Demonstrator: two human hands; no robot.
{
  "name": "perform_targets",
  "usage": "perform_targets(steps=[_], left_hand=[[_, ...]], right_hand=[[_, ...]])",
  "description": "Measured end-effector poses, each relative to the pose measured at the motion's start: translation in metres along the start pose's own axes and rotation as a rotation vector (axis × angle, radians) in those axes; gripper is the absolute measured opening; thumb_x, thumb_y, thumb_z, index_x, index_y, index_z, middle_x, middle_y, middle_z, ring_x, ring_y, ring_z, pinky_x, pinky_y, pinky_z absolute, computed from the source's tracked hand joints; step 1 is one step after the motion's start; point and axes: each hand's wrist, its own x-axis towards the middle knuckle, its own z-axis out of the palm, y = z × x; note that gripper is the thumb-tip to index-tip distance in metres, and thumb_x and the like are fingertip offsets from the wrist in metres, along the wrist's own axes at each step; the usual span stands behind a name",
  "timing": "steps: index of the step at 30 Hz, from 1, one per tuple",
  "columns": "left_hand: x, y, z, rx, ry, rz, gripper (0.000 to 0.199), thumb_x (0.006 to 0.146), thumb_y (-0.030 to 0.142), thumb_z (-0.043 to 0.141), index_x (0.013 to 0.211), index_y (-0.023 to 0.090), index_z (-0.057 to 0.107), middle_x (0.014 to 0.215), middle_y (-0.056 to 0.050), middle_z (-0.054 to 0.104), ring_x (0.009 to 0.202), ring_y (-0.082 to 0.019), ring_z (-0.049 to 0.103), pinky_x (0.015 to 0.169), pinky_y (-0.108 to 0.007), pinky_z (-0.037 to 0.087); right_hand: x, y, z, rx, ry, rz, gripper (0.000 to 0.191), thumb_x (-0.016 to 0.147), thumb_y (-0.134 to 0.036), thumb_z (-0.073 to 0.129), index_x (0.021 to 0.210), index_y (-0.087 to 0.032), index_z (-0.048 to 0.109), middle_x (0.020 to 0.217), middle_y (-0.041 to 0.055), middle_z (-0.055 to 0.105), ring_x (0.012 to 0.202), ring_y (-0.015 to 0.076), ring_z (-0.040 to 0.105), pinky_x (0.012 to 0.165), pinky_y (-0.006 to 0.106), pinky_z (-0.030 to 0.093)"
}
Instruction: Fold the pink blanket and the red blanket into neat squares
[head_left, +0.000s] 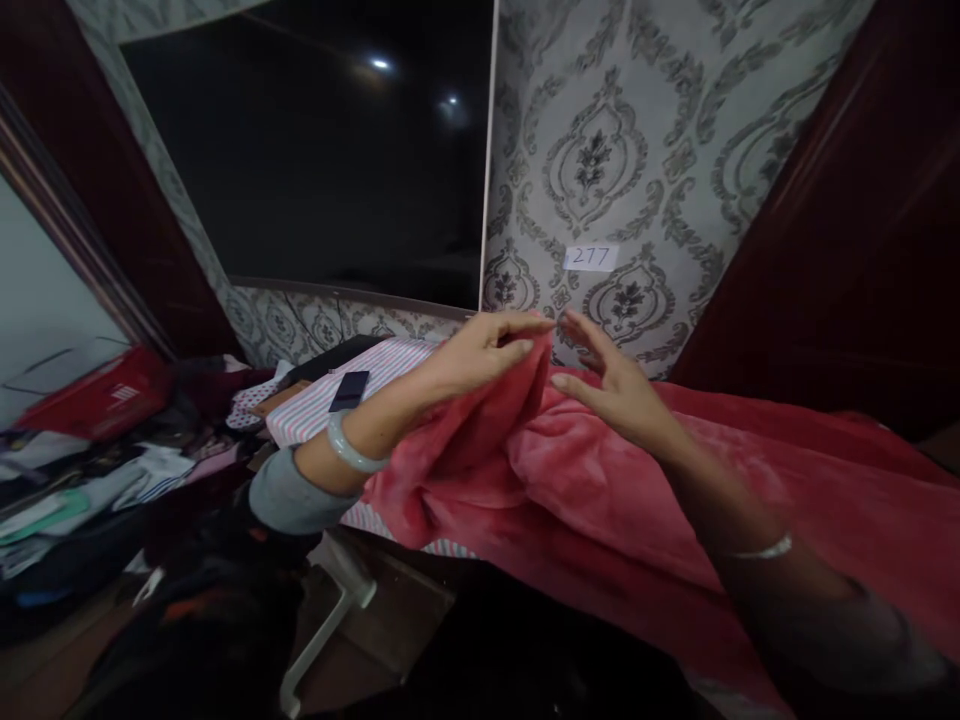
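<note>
Red blanket [592, 470] peaks at the left hand [478, 350]; its hold, I can't tell! Right hand [621, 392] faces it, thumb and fingers wide apart.

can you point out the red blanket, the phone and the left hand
Red blanket [600, 480], head view, on its bunched folds.
Phone [349, 391], head view, on its dark face.
Left hand [478, 352], head view, on its back.

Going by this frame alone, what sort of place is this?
Probably a room in a home: a big dark TV in front of patterned wallpaper, a red blanket spread below, and clothes piled at the left.
</note>
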Motion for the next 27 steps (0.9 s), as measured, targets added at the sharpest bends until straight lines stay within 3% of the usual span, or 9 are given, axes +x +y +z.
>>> perform_targets(steps=[2, 5, 8, 12, 18, 20, 22, 24, 27], left_hand=[[-0.005, 0.001, 0.003, -0.045, -0.022, 0.016, 0.028, 0.088, 0.021, 0.062, 0.113, 0.018, 0.075, 0.125, -0.009, 0.073, 0.124, -0.025, 0.063, 0.111, -0.044, 0.044], [-0.018, -0.001, 0.003, -0.113, -0.01, 0.023, 0.026, 0.091, 0.026, 0.063, 0.113, 0.018, 0.074, 0.119, -0.01, 0.075, 0.119, -0.025, 0.065, 0.107, -0.043, 0.048], [-0.038, -0.013, 0.009, -0.142, 0.081, 0.023, 0.031, 0.093, 0.028, 0.061, 0.122, 0.019, 0.069, 0.122, -0.011, 0.072, 0.118, -0.025, 0.065, 0.103, -0.042, 0.05], [-0.07, -0.045, 0.026, 0.02, 0.215, -0.047, 0.038, 0.092, 0.033, 0.06, 0.127, 0.019, 0.064, 0.122, -0.012, 0.069, 0.107, -0.023, 0.065, 0.093, -0.039, 0.053], [-0.082, -0.073, 0.03, 0.175, 0.201, -0.171, 0.038, 0.086, 0.041, 0.066, 0.116, 0.018, 0.064, 0.117, -0.01, 0.069, 0.1, -0.023, 0.064, 0.083, -0.035, 0.052], [-0.076, -0.068, 0.023, 0.163, 0.181, -0.159, 0.027, 0.089, 0.042, 0.062, 0.096, 0.017, 0.066, 0.096, -0.006, 0.07, 0.085, -0.019, 0.062, 0.073, -0.031, 0.049], [-0.068, -0.057, 0.015, 0.136, 0.174, -0.127, 0.03, 0.093, 0.042, 0.055, 0.078, 0.017, 0.062, 0.076, -0.001, 0.063, 0.07, -0.015, 0.054, 0.065, -0.028, 0.043], [-0.06, -0.047, 0.007, 0.104, 0.224, -0.086, 0.034, 0.095, 0.043, 0.052, 0.076, 0.017, 0.061, 0.072, 0.001, 0.059, 0.066, -0.013, 0.05, 0.061, -0.027, 0.039], [-0.046, -0.036, -0.001, 0.107, 0.307, -0.028, 0.03, 0.094, 0.042, 0.056, 0.079, 0.016, 0.064, 0.075, 0.0, 0.062, 0.068, -0.014, 0.052, 0.061, -0.027, 0.038]], right_hand=[[0.014, -0.003, 0.014, 0.11, -0.049, -0.011, 0.074, 0.081, -0.06, 0.076, 0.144, -0.028, 0.054, 0.147, 0.0097, 0.055, 0.136, 0.0304, 0.051, 0.112, 0.049, 0.043], [0.021, -0.001, 0.028, 0.218, -0.087, 0.017, 0.046, 0.082, -0.057, 0.073, 0.112, -0.022, 0.071, 0.11, 0.0063, 0.073, 0.107, 0.0271, 0.066, 0.097, 0.043, 0.053], [0.017, 0.0, 0.036, 0.221, -0.035, 0.063, 0.028, 0.082, -0.048, 0.072, 0.088, -0.021, 0.073, 0.081, 0.0012, 0.07, 0.082, 0.0219, 0.066, 0.08, 0.036, 0.055], [0.009, -0.001, 0.037, 0.218, 0.027, 0.081, 0.019, 0.079, -0.039, 0.07, 0.073, -0.021, 0.069, 0.07, -0.002, 0.063, 0.068, 0.0163, 0.059, 0.068, 0.029, 0.05], [0.009, -0.004, 0.036, 0.212, 0.039, 0.079, 0.016, 0.079, -0.037, 0.071, 0.081, -0.021, 0.074, 0.075, -0.0013, 0.068, 0.072, 0.0177, 0.062, 0.073, 0.031, 0.053], [0.012, -0.005, 0.037, 0.208, 0.021, 0.074, 0.017, 0.079, -0.038, 0.072, 0.082, -0.022, 0.075, 0.079, -0.0004, 0.07, 0.078, 0.0199, 0.065, 0.079, 0.034, 0.055], [0.016, -0.008, 0.039, 0.203, -0.003, 0.063, 0.018, 0.08, -0.039, 0.073, 0.086, -0.022, 0.076, 0.086, 0.0009, 0.073, 0.087, 0.0223, 0.068, 0.086, 0.037, 0.056], [0.021, -0.012, 0.041, 0.21, -0.039, 0.046, 0.025, 0.08, -0.04, 0.074, 0.098, -0.023, 0.076, 0.101, 0.0027, 0.075, 0.099, 0.0245, 0.068, 0.094, 0.04, 0.054], [0.029, -0.021, 0.046, 0.211, -0.116, 0.018, 0.052, 0.078, -0.039, 0.077, 0.127, -0.027, 0.067, 0.127, 0.0045, 0.069, 0.115, 0.0262, 0.064, 0.102, 0.041, 0.052]])
